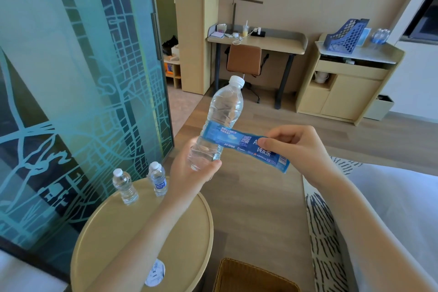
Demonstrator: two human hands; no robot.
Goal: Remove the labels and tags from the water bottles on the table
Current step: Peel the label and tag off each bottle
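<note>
Blue printed plastic label (246,144), half unwound, is pinched in our right hand (296,147) and stretched sideways; our left hand (189,173) grips the clear plastic water bottle (225,111) low to brace it, above the round beige tabletop (142,232).

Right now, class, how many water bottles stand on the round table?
2. On the table, an unlabelled bottle stands by the glass; a labelled bottle stands just right of it. The left forearm may hide others.
</note>
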